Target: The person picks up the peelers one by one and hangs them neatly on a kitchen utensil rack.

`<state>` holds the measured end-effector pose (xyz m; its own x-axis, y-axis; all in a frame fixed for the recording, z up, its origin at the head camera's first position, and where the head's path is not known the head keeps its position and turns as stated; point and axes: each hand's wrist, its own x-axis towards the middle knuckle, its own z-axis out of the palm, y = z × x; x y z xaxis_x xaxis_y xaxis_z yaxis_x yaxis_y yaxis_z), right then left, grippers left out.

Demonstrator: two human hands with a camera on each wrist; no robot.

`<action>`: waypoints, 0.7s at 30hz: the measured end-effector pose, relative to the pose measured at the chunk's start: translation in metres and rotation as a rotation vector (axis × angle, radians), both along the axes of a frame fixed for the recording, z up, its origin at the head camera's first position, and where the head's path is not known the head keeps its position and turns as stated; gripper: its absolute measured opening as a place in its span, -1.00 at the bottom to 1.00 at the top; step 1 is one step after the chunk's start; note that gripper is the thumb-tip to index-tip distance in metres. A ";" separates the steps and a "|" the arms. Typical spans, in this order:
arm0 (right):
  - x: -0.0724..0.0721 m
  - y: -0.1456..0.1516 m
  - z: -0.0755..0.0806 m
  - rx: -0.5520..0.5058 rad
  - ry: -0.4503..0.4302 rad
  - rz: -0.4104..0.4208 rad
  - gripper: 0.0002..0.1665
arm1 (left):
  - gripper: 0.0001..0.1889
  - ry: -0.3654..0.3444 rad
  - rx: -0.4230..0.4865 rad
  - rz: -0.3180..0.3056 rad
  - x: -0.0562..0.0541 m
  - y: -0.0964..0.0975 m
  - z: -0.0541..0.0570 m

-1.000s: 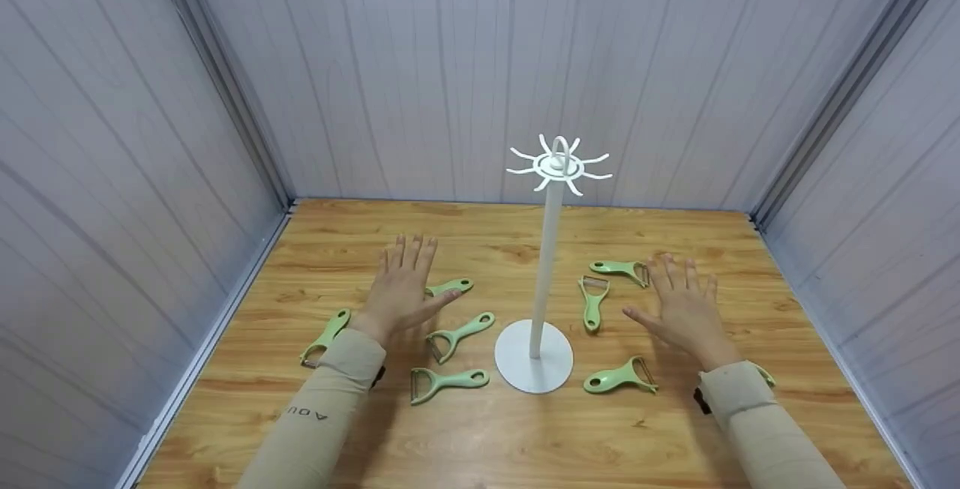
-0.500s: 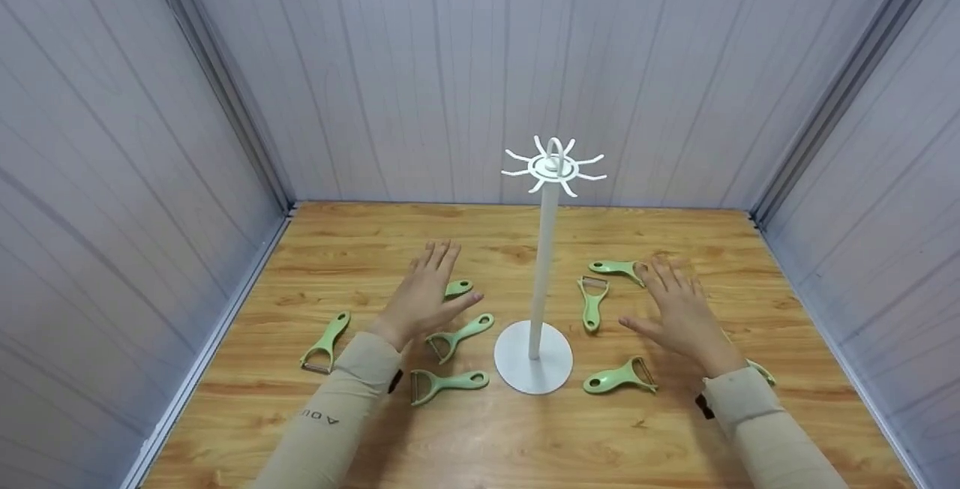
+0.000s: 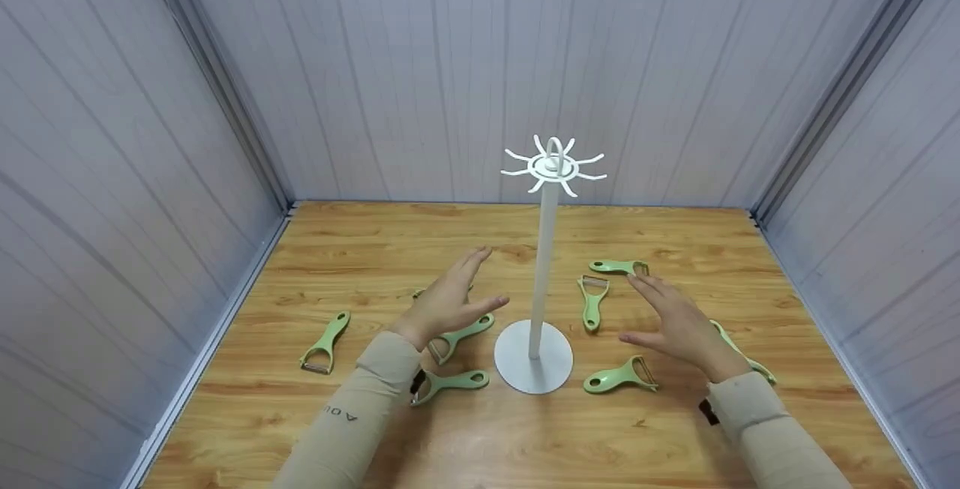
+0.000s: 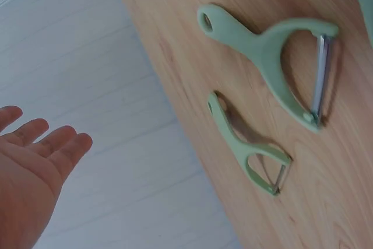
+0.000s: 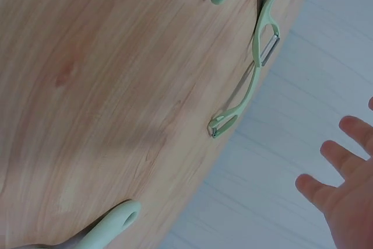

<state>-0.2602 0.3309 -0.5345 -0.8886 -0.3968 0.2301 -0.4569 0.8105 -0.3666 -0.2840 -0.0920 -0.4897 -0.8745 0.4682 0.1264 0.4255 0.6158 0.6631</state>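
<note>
My left hand (image 3: 444, 300) is held over the table left of the white stand, fingers straight and thumb out, with nothing in it. Below it lie green Y-shaped peelers, one peeler (image 3: 463, 331) partly covered by the hand. In the left wrist view a large peeler (image 4: 256, 45) and a smaller peeler (image 4: 242, 144) lie flat, apart from the fingers. My right hand (image 3: 679, 328), also extended and holding nothing, hovers between a peeler (image 3: 619, 268) at its fingertips and a peeler (image 3: 750, 358) beside its wrist. In the right wrist view its fingers (image 5: 341, 158) are spread.
The white stand (image 3: 544, 271) rises mid-table from a round base (image 3: 517, 369), topped by a ring of hooks (image 3: 553, 167). More peelers lie around it: one peeler (image 3: 592, 307), another peeler (image 3: 619, 376), and a peeler (image 3: 326, 343) far left. Pale walls (image 3: 480, 84) enclose the table.
My left hand has moved right toward the stand and turned more edge-on, uncovering the far-left peeler. My right hand has turned inward, its fingers angled further left. The peelers lie where they were.
</note>
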 end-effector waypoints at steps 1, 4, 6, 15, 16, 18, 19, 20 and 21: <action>0.001 0.000 0.000 -0.007 0.000 0.010 0.17 | 0.01 -0.002 0.013 -0.005 0.000 0.002 0.000; 0.003 -0.001 -0.001 -0.017 -0.011 0.037 0.14 | -0.01 0.005 0.047 -0.021 0.000 0.008 0.001; 0.005 -0.001 -0.002 -0.025 -0.028 0.050 0.11 | -0.03 0.007 0.083 -0.040 -0.001 0.013 0.001; 0.011 -0.004 -0.006 -0.001 -0.145 0.102 -0.02 | -0.16 -0.056 0.305 -0.103 -0.003 0.033 0.004; 0.011 -0.004 -0.007 -0.004 -0.162 0.105 -0.03 | -0.17 -0.067 0.324 -0.106 -0.002 0.034 0.004; 0.012 -0.004 -0.008 0.000 -0.194 0.110 -0.03 | -0.19 -0.088 0.354 -0.111 -0.001 0.038 0.004; 0.013 -0.004 -0.008 0.008 -0.210 0.112 -0.03 | -0.20 -0.097 0.367 -0.113 -0.001 0.039 0.003; 0.013 -0.004 -0.009 0.012 -0.227 0.115 -0.03 | -0.21 -0.107 0.379 -0.115 -0.001 0.041 0.004; 0.013 -0.004 -0.009 0.016 -0.242 0.120 -0.04 | -0.23 -0.113 0.389 -0.117 -0.001 0.042 0.004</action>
<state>-0.2470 0.3271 -0.5439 -0.8636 -0.5041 0.0096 -0.4502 0.7625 -0.4647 -0.2849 -0.0497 -0.4861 -0.8368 0.5015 0.2195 0.3890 0.2625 0.8831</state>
